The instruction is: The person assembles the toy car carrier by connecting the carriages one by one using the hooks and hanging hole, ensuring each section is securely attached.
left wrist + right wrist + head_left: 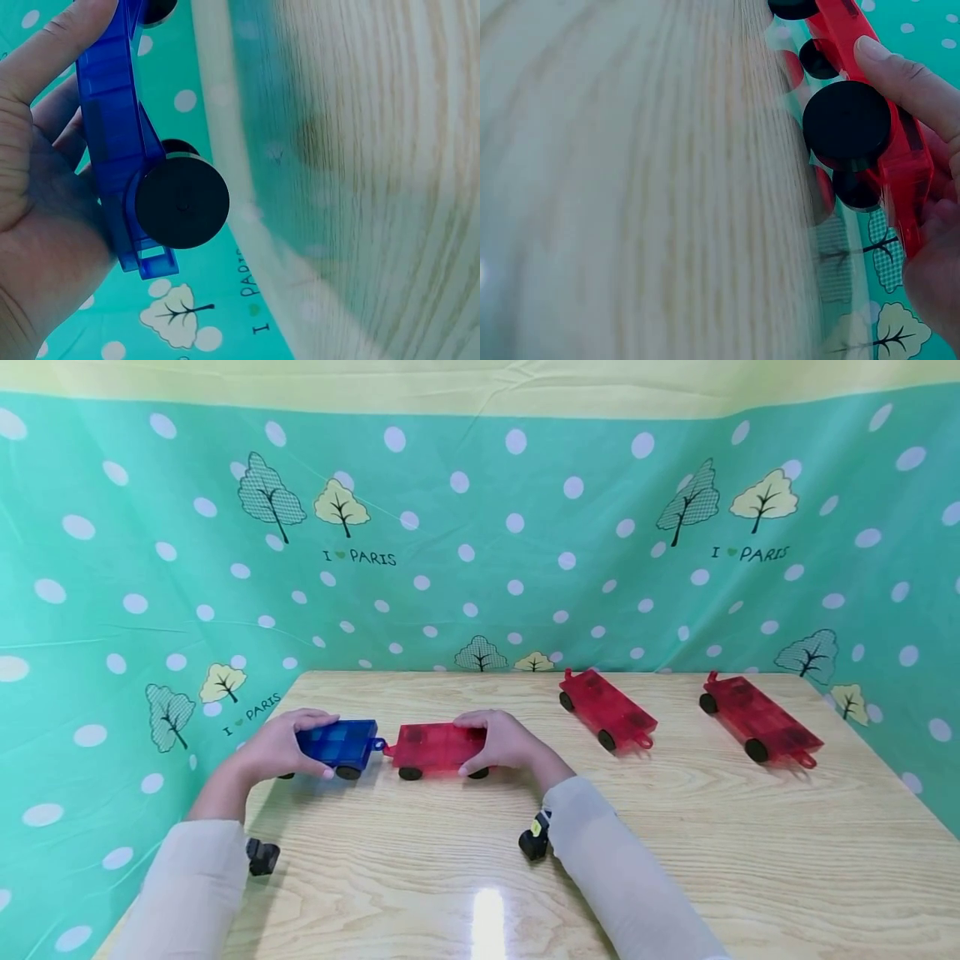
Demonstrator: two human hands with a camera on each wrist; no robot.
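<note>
- Blue toy car [343, 742]: left rear of bench [405, 860]; its loop [379, 744] meets the hook [387, 750] of a red car [431, 747], linkage unclear.
- Square bracket [157, 264], blue car's outer end: left wrist view only.
- Left hand [276, 747]: curled round blue car.
- Right hand [512, 742]: arched, thumb and fingers gripping red car's outer end.
- Two further red cars [606, 706]: right rear, apart.

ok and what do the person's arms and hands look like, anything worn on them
The left hand and right hand are bare, no gloves showing. The left sleeve and right sleeve are plain, pale grey, and end short of the hands. A small black device shows beside each sleeve, left and right; the right one bears a yellowish patch. No cables are visible.
</note>
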